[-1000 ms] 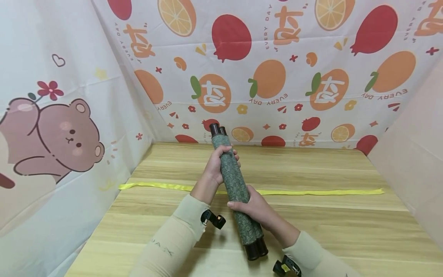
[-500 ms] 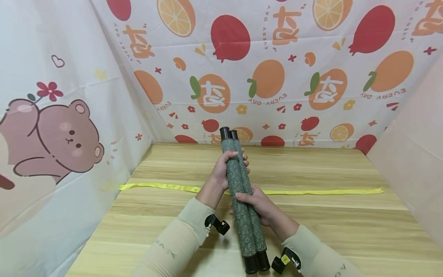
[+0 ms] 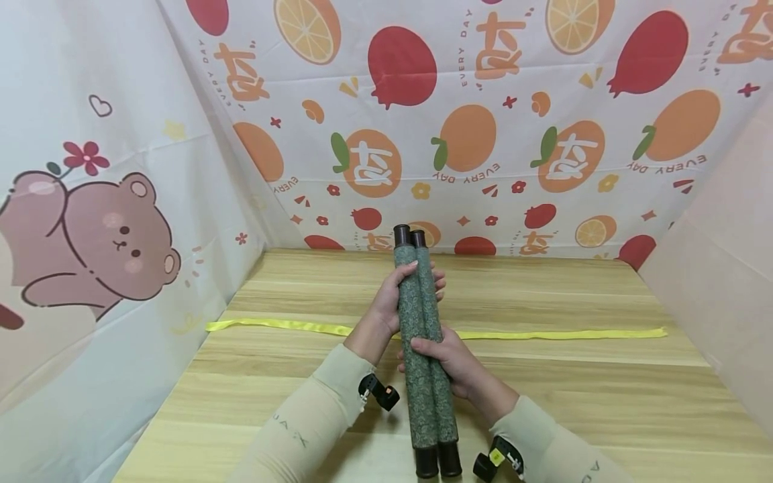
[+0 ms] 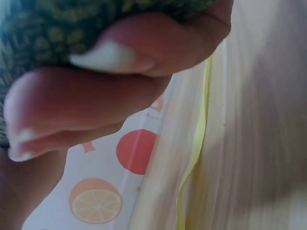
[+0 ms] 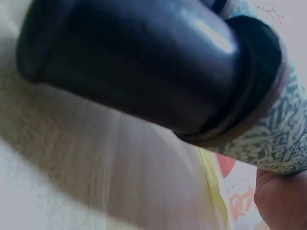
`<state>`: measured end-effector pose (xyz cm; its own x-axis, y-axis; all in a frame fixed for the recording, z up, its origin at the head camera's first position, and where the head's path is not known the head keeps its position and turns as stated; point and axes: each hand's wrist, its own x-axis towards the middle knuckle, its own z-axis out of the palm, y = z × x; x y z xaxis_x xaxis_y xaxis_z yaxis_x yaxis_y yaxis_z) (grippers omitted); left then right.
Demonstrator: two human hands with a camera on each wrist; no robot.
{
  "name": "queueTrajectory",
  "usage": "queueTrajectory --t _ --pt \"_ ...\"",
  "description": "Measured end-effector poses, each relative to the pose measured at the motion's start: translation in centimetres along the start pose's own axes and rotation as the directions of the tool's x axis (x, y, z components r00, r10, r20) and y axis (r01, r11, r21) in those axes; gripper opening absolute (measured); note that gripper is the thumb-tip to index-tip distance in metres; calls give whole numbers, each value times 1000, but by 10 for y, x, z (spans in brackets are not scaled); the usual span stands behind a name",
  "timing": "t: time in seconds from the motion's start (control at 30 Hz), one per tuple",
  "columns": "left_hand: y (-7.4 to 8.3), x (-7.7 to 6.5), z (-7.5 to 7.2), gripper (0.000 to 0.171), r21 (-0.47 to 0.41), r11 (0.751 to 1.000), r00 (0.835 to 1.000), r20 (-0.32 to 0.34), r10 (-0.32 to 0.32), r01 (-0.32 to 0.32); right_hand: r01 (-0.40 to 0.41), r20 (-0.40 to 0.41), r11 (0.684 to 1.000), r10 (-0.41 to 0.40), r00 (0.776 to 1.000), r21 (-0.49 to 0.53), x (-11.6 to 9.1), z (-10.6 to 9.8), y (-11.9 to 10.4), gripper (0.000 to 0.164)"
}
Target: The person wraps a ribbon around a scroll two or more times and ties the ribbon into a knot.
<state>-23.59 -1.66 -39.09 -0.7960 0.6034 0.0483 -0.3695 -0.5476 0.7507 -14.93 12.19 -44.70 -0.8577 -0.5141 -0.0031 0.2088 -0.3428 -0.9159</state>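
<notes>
A scroll [image 3: 413,305] with green patterned backing stands above the table as two rolls side by side, dark brown knobs at both ends. My left hand [image 3: 388,300] grips it at the upper part, thumb across the front and fingertips coming round the far side. Lower down, my right hand [image 3: 454,359] holds it from the right, thumb over the front. Curled fingers [image 4: 91,100] lie against the patterned backing in the left wrist view. One dark knob [image 5: 144,62] fills much of the right wrist view.
A yellow ribbon [image 3: 561,335] stretches flat across the wooden table [image 3: 574,396], passing behind the scroll. Fruit-printed cloth [image 3: 468,137] hangs at the table's back edge, and a bear-printed cloth [image 3: 199,168] hangs at the left.
My hands have turned the scroll so that both rolls now show side by side. It leans less, and its top end has shifted right. Both hands keep their hold.
</notes>
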Motion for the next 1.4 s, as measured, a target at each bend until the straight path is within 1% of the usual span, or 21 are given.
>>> queueTrajectory --t 0.1,0.2,0.3,0.43,0.5,0.67,0.83,0.97,1.23,1.37,1.4 --pt "-4 5 -5 44 60 998 999 -49 -22 25 -4 -50 1000 3 999 -17 0 0 0 47" --pt "-5 6 -7 51 124 991 996 -75 -46 55 -13 -98 999 9 995 -40 0 0 0 48" --pt "-8 6 -8 49 169 983 991 -127 -50 71 -27 -142 997 17 990 -66 0 -1 -1 51" --pt "-13 5 -9 45 206 975 979 -202 -42 84 -47 -189 993 26 982 -108 1 -3 -1 54" --pt "-15 4 -10 44 231 969 975 -221 -34 87 -59 -211 990 30 977 -130 1 -3 -1 55" --pt "-21 5 -12 41 283 956 972 -235 -6 74 -79 -268 976 23 963 -201 1 -5 0 55" --pt "-24 6 -13 36 285 956 968 -250 -1 74 -102 -316 962 18 949 -252 1 -5 -1 56" --pt "-25 8 -14 37 295 952 966 -259 2 77 -107 -328 960 17 944 -260 1 -5 -1 56" --pt "-28 11 -17 37 289 954 959 -282 2 83 -81 -331 963 -9 943 -255 0 -5 1 57" --pt "-30 12 -18 38 297 951 954 -301 3 90 -85 -358 960 -16 934 -266 0 -4 3 59" --pt "-31 12 -18 38 300 949 950 -313 5 94 -86 -365 959 -20 931 -271 0 -4 4 59"
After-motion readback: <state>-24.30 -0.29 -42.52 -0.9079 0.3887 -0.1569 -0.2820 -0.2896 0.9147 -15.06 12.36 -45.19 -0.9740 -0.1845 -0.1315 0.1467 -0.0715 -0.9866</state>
